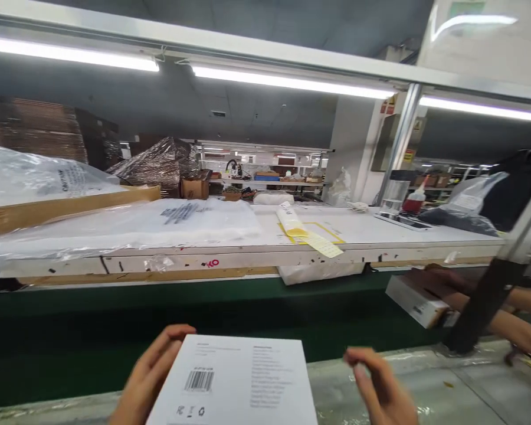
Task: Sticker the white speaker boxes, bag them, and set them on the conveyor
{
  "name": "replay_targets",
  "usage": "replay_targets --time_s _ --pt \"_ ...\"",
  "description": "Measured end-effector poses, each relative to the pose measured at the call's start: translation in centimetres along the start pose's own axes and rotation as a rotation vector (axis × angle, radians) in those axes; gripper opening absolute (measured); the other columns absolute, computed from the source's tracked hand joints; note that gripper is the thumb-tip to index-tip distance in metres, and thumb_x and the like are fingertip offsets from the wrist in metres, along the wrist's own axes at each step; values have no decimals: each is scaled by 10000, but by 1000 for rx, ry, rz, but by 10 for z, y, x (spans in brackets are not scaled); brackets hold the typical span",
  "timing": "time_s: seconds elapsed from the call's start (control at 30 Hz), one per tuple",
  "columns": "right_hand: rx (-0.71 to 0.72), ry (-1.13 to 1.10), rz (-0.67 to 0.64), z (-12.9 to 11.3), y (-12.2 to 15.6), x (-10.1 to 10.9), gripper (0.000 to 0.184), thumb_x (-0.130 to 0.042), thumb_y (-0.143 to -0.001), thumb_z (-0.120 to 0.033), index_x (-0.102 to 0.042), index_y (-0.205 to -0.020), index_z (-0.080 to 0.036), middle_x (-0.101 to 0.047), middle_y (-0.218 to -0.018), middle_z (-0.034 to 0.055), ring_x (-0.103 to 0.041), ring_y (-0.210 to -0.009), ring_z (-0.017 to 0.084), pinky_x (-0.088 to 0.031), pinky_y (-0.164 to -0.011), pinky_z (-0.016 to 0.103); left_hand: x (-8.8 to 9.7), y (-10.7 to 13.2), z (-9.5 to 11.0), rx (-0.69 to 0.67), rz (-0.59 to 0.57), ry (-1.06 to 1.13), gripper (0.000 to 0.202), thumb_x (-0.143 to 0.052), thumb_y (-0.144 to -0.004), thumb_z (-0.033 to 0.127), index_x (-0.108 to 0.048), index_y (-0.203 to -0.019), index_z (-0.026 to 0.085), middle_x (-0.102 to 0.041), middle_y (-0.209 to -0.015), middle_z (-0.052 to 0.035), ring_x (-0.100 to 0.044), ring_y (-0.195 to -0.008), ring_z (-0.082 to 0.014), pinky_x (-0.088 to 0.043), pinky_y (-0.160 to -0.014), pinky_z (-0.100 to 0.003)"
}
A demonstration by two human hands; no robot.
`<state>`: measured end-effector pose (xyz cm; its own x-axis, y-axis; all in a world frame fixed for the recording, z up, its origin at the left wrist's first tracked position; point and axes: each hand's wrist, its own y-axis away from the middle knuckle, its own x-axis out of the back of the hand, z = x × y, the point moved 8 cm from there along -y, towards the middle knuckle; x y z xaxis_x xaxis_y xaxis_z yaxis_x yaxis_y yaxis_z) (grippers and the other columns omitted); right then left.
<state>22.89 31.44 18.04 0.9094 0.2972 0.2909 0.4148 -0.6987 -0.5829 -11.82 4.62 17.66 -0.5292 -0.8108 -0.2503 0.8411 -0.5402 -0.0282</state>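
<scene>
The left hand (153, 375) is gripping the left edge of a white product box (232, 383), tilting its barcoded face up toward the head. The right hand (380, 386) is hovering just beside the box, its grip pressed together on nothing. Past the grip, a green conveyor belt (159, 319) is stretching along a worktop (159, 260) carrying plastic sheeting (128, 227), while a co-worker's hands (438, 289) are holding another white box (416, 301) far right, under strip lights (287, 81).
</scene>
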Motion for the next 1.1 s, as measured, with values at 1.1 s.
replay_targets --time_s 1.1 --pt "-62 -425 -147 -43 -176 -8 324 -670 -950 -464 -527 -1122 -229 -689 -1010 41 -720 -650 178 -573 -534 292 -308 -38 111 -376 -704 -580 391 -683 -877 308 -391 -1136 295 -710 -778 48 -786 -822 -264 -603 -727 -324"
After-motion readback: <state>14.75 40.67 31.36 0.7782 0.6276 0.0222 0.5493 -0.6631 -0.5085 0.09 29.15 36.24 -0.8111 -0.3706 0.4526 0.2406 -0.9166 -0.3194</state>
